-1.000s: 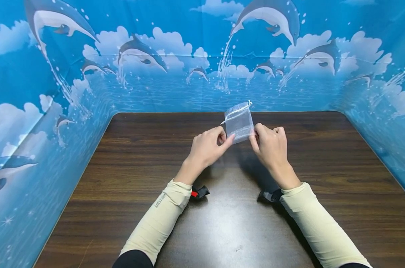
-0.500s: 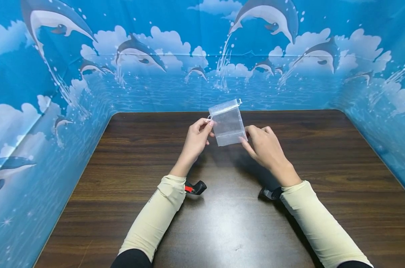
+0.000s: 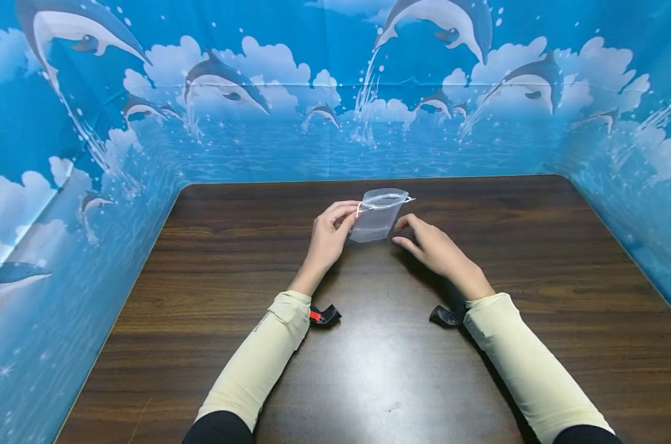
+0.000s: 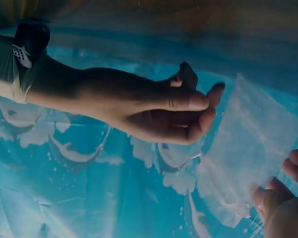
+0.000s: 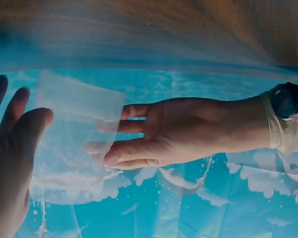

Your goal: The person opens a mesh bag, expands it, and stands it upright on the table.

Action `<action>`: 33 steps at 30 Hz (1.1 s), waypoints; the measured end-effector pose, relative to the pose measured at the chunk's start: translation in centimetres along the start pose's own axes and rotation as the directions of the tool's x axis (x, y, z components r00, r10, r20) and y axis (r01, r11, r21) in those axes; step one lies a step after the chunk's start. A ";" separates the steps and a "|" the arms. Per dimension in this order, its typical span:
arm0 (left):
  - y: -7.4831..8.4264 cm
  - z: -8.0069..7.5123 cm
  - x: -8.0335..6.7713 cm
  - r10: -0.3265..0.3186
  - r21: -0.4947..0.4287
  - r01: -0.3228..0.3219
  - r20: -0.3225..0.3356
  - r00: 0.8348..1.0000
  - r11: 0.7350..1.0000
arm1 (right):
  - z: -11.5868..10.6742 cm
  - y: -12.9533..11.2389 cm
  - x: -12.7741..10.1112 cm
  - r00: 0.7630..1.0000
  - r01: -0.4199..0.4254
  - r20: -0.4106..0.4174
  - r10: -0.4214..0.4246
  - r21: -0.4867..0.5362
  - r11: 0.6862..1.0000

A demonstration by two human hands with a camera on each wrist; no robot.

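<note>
- A dark wood-grain table (image 3: 213,296) fills the middle of the head view, its top glossy with a pale glare near the person.
- A blue backdrop (image 3: 69,160) printed with dolphins, clouds and splashes stands on three sides of the table, creased like thin plastic sheeting.
- Cream sleeves (image 3: 263,354) cover both forearms; a dark strap sits at each wrist, the left one with a small red mark.
- Nothing lies between the head camera and the bag; in the right wrist view the bag partly veils the left hand's fingers.
- The bag (image 3: 375,216) is above the far middle of the table, held upright between the two hands, its mouth at the top.
- The left hand (image 3: 328,237) pinches the bag's left upper edge near the drawstring, thumb and fingertips curled on it.
- The right hand (image 3: 432,246) is just beside the bag's right side, fingers straight and loosely spread, palm down. Whether the fingertips touch the bag cannot be told.
- The hands stand apart, with the bag between them.
- The bag is small, roughly rectangular, of sheer whitish mesh-like cloth that lets the backdrop show through in the wrist views (image 5: 74,144).
- A thin white drawstring (image 3: 393,198) runs along the mouth, and its end sticks out on the right.
- The mouth bows open into a shallow oval; the bottom edge is straight.
</note>
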State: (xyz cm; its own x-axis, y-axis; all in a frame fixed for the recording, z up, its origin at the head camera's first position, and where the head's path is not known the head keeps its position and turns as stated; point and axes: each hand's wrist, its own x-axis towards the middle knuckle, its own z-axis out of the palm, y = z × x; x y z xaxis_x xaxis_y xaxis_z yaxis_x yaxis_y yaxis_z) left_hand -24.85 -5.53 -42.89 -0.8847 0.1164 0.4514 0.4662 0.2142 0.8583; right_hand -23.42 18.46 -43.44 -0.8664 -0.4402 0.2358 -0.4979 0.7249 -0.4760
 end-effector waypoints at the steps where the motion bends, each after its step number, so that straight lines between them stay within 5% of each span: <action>1: 0.0 0.0 0.0 0.009 -0.015 -0.009 0.001 1.000 1.000 | 0.0 0.0 0.1 1.000 -0.020 -0.011 0.020 0.027 0.999; 5: 0.0 -0.1 -0.2 0.027 -0.005 -0.027 0.004 1.000 1.000 | -0.1 0.1 0.5 0.996 -0.069 -0.046 0.074 0.094 0.993; 9: -0.6 -0.4 -0.4 0.025 0.099 -0.028 0.036 0.999 0.995 | 0.0 0.1 0.5 0.997 -0.044 -0.051 0.051 0.116 0.992; 17: -1.8 -0.4 -0.7 -0.081 0.158 0.058 0.144 0.986 0.986 | 0.5 0.0 0.1 0.996 -0.046 -0.070 0.050 0.056 0.997; 22: -1.8 -0.4 -0.7 -0.096 0.154 0.073 0.148 0.984 0.985 | 0.6 0.0 -0.1 0.995 -0.060 -0.082 0.059 -0.019 0.998; 33: -1.4 -0.8 -0.5 -0.101 0.213 0.074 0.121 0.988 0.974 | -0.1 0.0 -0.2 0.989 -0.111 -0.091 0.115 0.053 0.992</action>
State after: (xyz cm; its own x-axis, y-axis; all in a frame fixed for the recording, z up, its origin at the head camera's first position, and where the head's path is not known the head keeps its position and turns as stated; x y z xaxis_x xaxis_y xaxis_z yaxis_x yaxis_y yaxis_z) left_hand -25.09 -6.66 -44.15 -0.9204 0.2104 0.3295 0.3896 0.4235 0.8178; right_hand -23.23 18.60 -43.41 -0.9178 -0.3040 0.2552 -0.3962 0.7400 -0.5435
